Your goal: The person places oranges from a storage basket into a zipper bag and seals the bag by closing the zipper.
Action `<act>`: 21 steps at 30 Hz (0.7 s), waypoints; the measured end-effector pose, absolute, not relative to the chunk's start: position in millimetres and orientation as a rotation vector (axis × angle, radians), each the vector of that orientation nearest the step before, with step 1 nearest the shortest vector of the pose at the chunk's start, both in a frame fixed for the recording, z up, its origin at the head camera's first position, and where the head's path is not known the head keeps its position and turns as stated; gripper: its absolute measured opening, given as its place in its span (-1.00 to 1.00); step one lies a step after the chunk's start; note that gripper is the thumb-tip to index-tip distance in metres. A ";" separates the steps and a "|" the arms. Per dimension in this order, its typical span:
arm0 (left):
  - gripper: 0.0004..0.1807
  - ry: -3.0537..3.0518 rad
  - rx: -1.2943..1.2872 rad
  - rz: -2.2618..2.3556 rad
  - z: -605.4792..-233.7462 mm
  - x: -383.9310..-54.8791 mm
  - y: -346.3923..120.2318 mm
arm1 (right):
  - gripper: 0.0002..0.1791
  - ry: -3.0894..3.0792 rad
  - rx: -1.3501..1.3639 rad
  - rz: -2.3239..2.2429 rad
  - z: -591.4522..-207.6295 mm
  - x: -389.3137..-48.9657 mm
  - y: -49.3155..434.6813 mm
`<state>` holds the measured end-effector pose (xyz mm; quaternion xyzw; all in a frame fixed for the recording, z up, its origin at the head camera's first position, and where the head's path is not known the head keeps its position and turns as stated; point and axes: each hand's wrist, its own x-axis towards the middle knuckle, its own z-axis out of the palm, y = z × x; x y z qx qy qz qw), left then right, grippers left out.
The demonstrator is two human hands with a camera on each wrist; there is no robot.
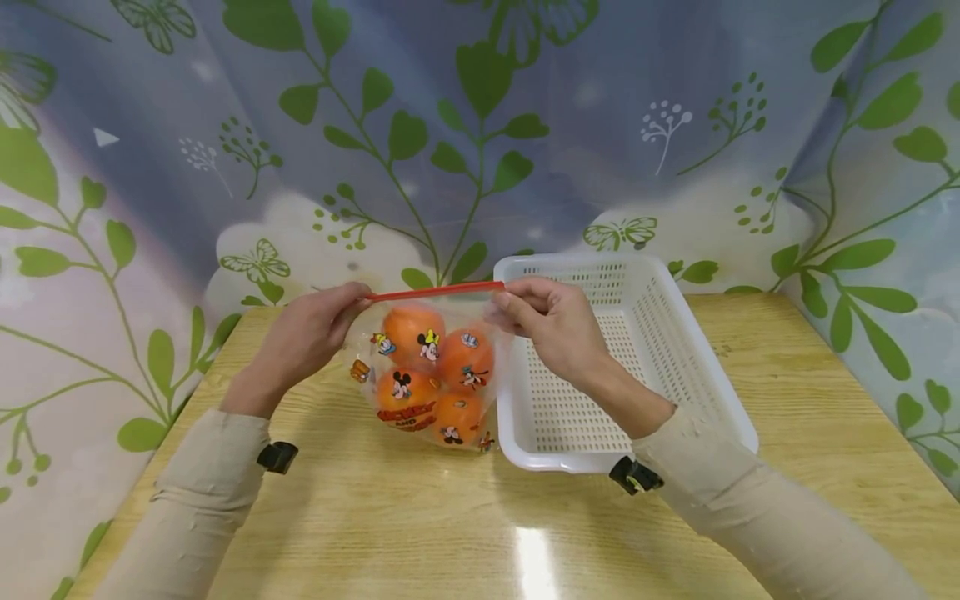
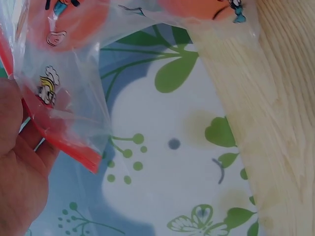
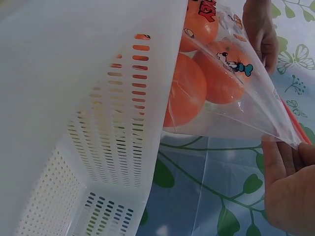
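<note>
A clear zip bag (image 1: 352, 342) printed with cartoon figures holds several orange fruits (image 1: 414, 332), which look like oranges. Its red zip strip (image 1: 438, 291) runs nearly level across the top. My left hand (image 1: 311, 329) pinches the strip's left end. At the other end, my right hand (image 1: 558, 329) pinches the bag's top corner. The bag's lower part is by the table top, just left of the white basket; whether it rests there I cannot tell. In the left wrist view, the strip (image 2: 74, 150) passes between thumb and fingers. The right wrist view shows the fruits (image 3: 221, 71) through the plastic.
A white perforated plastic basket (image 1: 626, 465) stands on the right of the wooden table (image 1: 375, 533), under my right forearm. Its bottom shows bare holes. Behind the table hangs a leaf-patterned cloth (image 1: 420, 125). Dark wrist cameras (image 1: 277, 457) sit on both sleeves.
</note>
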<state>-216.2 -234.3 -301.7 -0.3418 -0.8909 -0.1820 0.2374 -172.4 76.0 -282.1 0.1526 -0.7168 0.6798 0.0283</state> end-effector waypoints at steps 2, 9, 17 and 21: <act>-0.90 -2.446 -0.927 -0.507 -303.4 -216.2 -237.3 | -0.80 -2.200 0.477 2.112 -282.2 -172.1 75.8; -0.86 -2.475 -0.907 -0.523 -306.8 -216.4 -245.0 | -0.81 -2.165 0.501 2.147 -282.6 -171.8 75.3; -0.85 -2.540 -0.872 -0.544 -308.8 -211.9 -251.7 | -0.80 -2.163 0.522 2.137 -282.6 -170.8 75.4; -0.85 -2.532 -0.888 -0.536 -309.5 -212.5 -253.4 | -0.80 -2.164 0.503 2.148 -282.3 -170.1 76.4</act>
